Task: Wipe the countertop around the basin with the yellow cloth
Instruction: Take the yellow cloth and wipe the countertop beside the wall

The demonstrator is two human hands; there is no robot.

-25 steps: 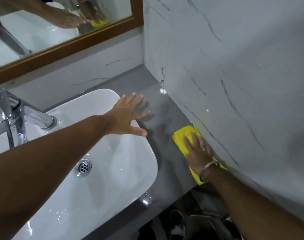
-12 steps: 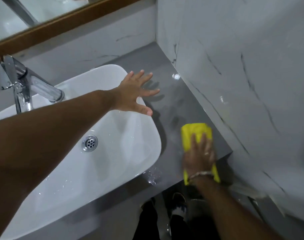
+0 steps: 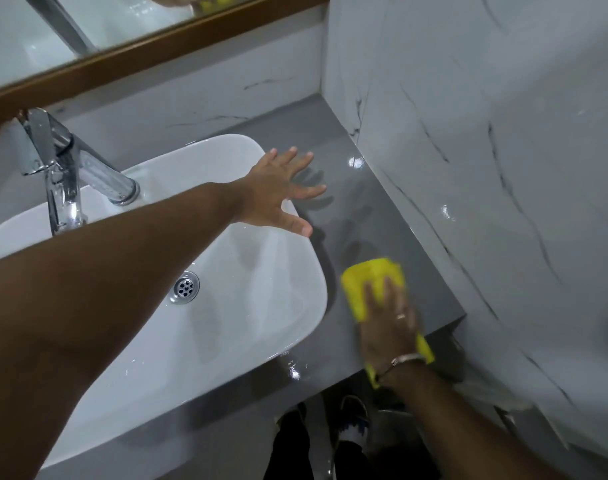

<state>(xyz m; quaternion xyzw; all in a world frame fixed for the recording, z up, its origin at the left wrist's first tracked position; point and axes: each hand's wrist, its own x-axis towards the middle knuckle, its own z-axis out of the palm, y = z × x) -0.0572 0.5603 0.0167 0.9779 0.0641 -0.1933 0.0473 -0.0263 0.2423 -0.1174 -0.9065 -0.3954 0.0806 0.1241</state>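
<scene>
A folded yellow cloth lies flat on the grey countertop, to the right of the white basin. My right hand presses down on the cloth with flat fingers, near the counter's front edge; its wrist carries a thin bracelet. My left hand is spread open over the basin's far right rim, fingers apart, holding nothing. My left forearm crosses above the bowl and hides part of it.
A chrome tap stands at the basin's back left. A marble wall borders the counter on the right, and a wood-framed mirror hangs behind. The drain sits mid-bowl. Below the counter edge my feet show.
My right hand has slid the cloth away from the wall toward the basin and the counter's front edge. The left hand stays spread over the basin rim.
</scene>
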